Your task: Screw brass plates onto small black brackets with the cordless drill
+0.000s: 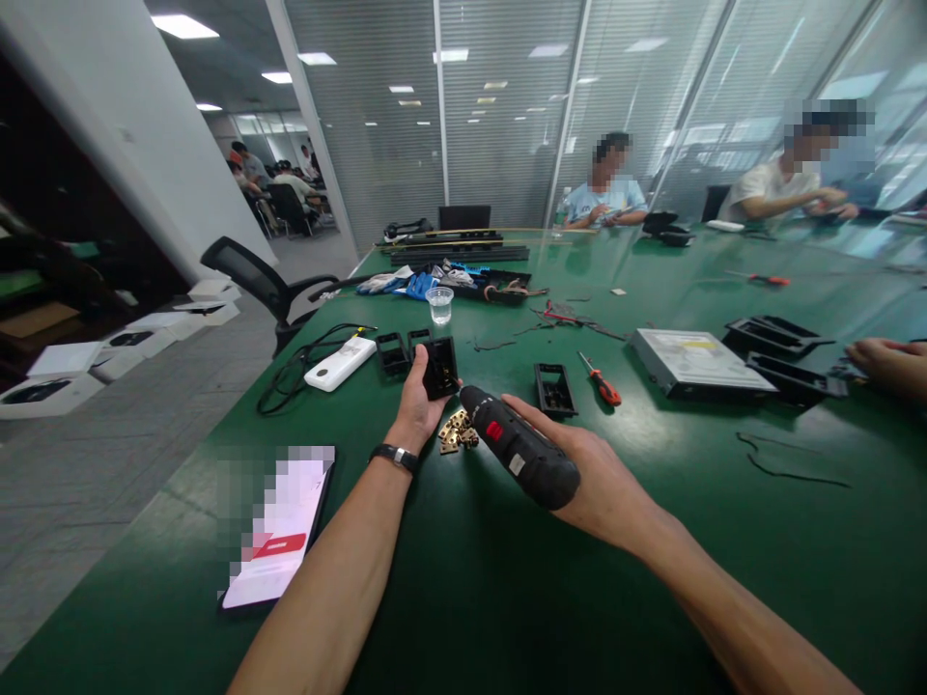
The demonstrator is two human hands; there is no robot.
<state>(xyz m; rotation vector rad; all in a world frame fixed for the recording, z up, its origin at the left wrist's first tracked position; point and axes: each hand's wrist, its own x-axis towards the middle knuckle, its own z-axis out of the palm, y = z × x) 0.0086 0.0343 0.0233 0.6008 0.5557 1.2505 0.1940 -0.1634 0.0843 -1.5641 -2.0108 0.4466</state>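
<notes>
My left hand point(420, 407) is closed around a black plastic housing point(440, 369), tilted up with its open side toward me and brass-coloured bits inside. In my right hand point(590, 473) is a black cordless drill point(521, 449) with a red button. Its tip points left at the housing's lower right edge; whether the bit touches it is too small to tell. Beneath lies a small pile of brass-coloured metal pieces point(458, 431). Two similar black housings, one of them a black frame point(392, 354), stand just left of my left hand. Another black housing point(554, 389) lies beyond the drill.
A phone-like screen point(286, 531) lies near my left forearm. Nearby are a white power bank point(340, 364) with a cable, a plastic cup point(439, 305), a red screwdriver point(601, 381) and a silver drive point(699, 362). Another person's hand point(890, 365) reaches in at right.
</notes>
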